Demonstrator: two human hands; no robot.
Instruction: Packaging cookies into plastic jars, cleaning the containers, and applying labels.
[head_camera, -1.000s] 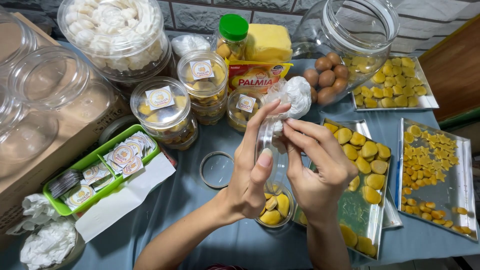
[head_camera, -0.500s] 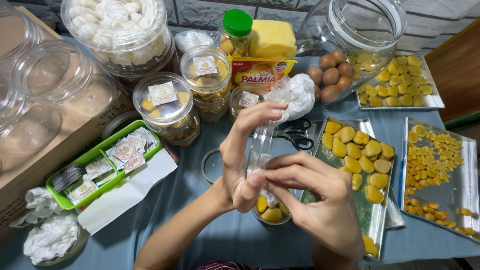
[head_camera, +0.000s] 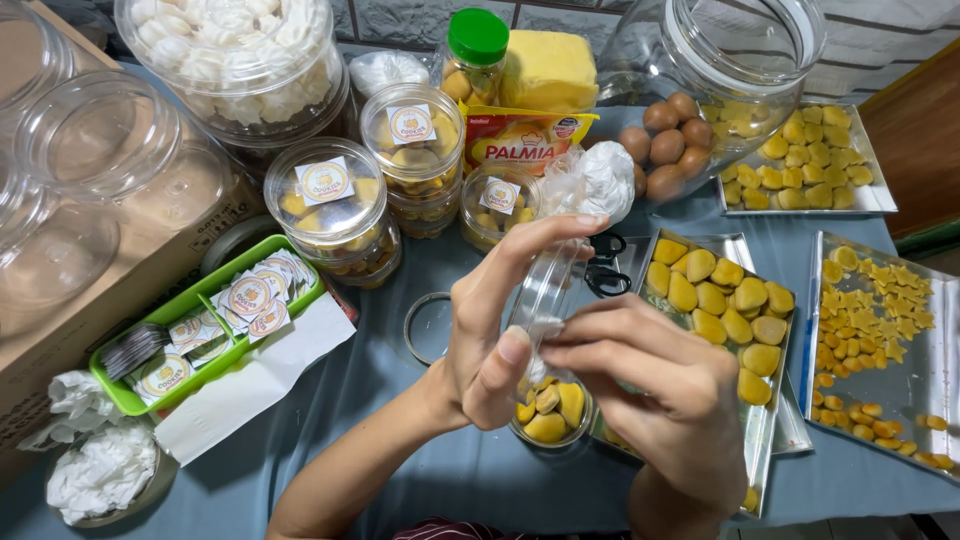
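My left hand holds a clear round plastic lid on edge, index finger over its top and thumb at its lower rim. My right hand has its fingertips on the lid's lower edge, opposite the thumb. Right under both hands a small clear jar stands on the blue table, with several yellow cookies in it. A tray of yellow cookies lies just right of the hands.
Filled, labelled cookie jars stand behind the hands. Black scissors, a crumpled plastic bag and a big jar with brown eggs are near. A green tray of round stickers sits left; more cookie trays right.
My right hand has slid down from the lid's upper part to its lower edge. The left hand has kept hold of the lid over the small jar.
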